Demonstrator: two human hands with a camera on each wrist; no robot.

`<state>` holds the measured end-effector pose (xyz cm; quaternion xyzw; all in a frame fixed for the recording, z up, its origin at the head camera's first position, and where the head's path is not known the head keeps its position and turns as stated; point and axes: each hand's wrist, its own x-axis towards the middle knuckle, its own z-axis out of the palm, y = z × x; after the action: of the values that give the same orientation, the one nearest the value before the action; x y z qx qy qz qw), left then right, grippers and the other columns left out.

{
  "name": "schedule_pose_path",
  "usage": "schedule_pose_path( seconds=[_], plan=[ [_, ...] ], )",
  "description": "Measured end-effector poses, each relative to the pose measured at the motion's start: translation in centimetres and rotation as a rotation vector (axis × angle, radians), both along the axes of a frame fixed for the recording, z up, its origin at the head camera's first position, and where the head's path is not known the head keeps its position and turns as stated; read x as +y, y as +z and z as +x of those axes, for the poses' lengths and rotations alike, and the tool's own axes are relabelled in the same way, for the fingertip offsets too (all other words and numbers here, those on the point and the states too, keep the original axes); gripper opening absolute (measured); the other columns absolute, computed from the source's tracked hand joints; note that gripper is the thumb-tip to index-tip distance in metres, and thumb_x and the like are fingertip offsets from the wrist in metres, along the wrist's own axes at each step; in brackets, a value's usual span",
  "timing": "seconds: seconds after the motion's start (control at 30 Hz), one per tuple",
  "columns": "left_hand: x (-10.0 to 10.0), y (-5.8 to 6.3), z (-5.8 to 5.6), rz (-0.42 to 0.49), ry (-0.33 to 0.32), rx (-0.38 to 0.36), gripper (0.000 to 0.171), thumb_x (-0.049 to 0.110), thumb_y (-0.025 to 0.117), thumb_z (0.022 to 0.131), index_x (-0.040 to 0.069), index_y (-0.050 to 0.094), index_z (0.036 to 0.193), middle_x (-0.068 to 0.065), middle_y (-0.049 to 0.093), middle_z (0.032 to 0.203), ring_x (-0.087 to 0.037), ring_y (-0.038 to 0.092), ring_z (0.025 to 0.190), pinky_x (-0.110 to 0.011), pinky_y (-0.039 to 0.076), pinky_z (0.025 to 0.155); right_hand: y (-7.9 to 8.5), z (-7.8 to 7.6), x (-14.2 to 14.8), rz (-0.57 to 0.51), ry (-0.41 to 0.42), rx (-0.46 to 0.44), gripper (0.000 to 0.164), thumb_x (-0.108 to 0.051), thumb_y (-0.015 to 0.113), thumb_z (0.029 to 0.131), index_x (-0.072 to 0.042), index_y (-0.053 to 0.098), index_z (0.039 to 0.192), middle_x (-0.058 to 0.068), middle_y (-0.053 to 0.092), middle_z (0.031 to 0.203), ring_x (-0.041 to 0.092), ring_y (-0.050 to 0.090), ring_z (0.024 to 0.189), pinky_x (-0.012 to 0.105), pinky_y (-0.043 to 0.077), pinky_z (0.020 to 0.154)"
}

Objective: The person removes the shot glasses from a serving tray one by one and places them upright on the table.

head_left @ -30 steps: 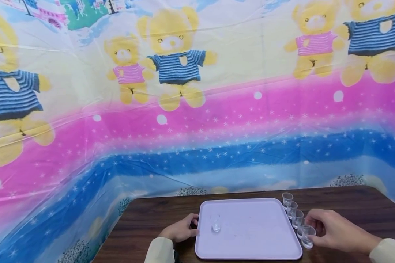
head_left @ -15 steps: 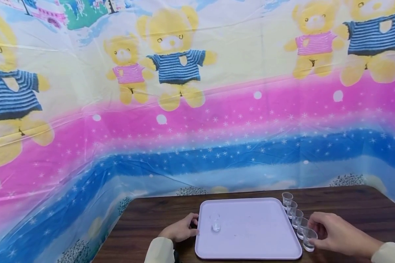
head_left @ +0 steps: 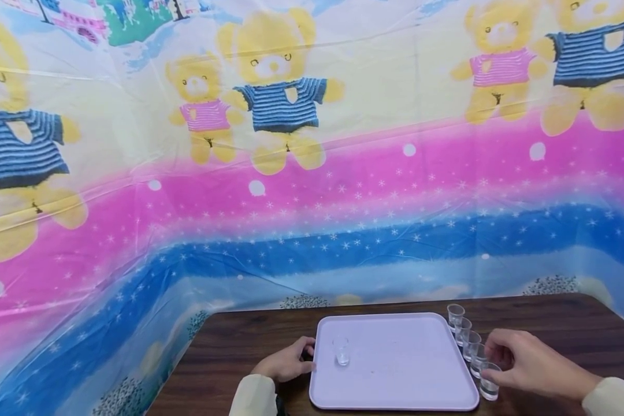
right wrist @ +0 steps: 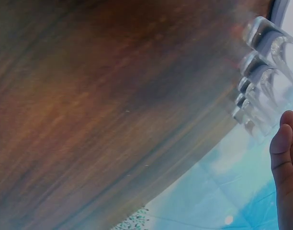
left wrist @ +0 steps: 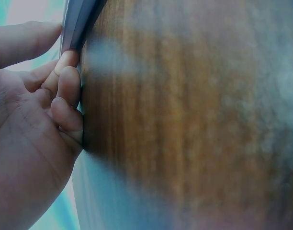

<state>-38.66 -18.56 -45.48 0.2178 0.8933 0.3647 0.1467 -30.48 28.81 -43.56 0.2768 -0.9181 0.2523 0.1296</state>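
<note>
In the head view, my left hand (head_left: 286, 361) is at the left edge of a pale lilac tray (head_left: 395, 364). The left wrist view shows its thumb (left wrist: 29, 42) and curled fingers gripping the tray's rim (left wrist: 79, 24). One small clear shot glass (head_left: 342, 352) stands on the tray's left part. Along the right edge several like glasses (head_left: 471, 346) form a slanting row on the table. My right hand (head_left: 530, 364) hovers beside its near end, the thumb overlapping the rim of the nearest glass (head_left: 489, 387). The right wrist view has its fingertips (right wrist: 282, 139) apart from the glasses.
A dark wood-grain table (head_left: 229, 346) carries everything. Close behind it hangs a curtain (head_left: 343, 242) printed with teddy bears, pink and blue bands and snowflakes. The row of glasses stands close by the tray's right rim.
The nearest glass has shifted slightly toward the front of the table, and my right fingers have lifted a little off it. My left hand and the tray stay in place.
</note>
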Motion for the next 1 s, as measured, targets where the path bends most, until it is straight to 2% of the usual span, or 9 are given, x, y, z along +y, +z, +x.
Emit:
schedule_pose_path(
  seconds=[0.13, 0.57, 0.8, 1.0],
  plan=[
    [-0.1, -0.1, -0.2, -0.014, 0.004, 0.005, 0.046, 0.010, 0.062, 0.091, -0.001, 0.041, 0.130, -0.004, 0.047, 0.105, -0.021, 0.047, 0.086, -0.040, 0.038, 0.079, 0.4, -0.3, -0.7, -0.019, 0.015, 0.022, 0.026, -0.035, 0.078, 0.078, -0.021, 0.056, 0.080, -0.013, 0.049, 0.069, 0.001, 0.045, 0.059, 0.022, 0.039, 0.051],
    [0.0, 0.0, -0.1, -0.032, 0.020, -0.009, 0.045, 0.012, 0.062, 0.091, 0.001, 0.041, 0.130, -0.003, 0.047, 0.106, -0.022, 0.048, 0.089, -0.042, 0.038, 0.081, 2.3, -2.5, -4.5, -0.005, 0.055, -0.054, 0.029, -0.041, 0.074, 0.080, -0.020, 0.059, 0.093, -0.010, 0.051, 0.078, 0.007, 0.049, 0.068, 0.025, 0.044, 0.058],
    [-0.1, 0.1, 0.0, -0.044, 0.023, -0.007, 0.045, 0.012, 0.062, 0.091, 0.001, 0.042, 0.130, -0.003, 0.047, 0.105, -0.021, 0.047, 0.088, -0.040, 0.038, 0.080, 3.0, -3.9, -7.4, 0.034, 0.059, -0.051, 0.033, -0.043, 0.074, 0.079, -0.019, 0.061, 0.099, -0.014, 0.053, 0.084, 0.004, 0.051, 0.075, 0.027, 0.046, 0.065],
    [-0.1, 0.2, 0.0, -0.042, 0.011, -0.012, 0.046, 0.012, 0.061, 0.091, 0.001, 0.041, 0.131, -0.003, 0.046, 0.105, -0.021, 0.046, 0.089, -0.039, 0.037, 0.080, 3.4, -4.9, -9.8, 0.049, 0.106, -0.046, 0.034, -0.040, 0.075, 0.079, -0.018, 0.062, 0.101, -0.015, 0.054, 0.087, 0.002, 0.053, 0.078, 0.030, 0.047, 0.069]
  ],
)
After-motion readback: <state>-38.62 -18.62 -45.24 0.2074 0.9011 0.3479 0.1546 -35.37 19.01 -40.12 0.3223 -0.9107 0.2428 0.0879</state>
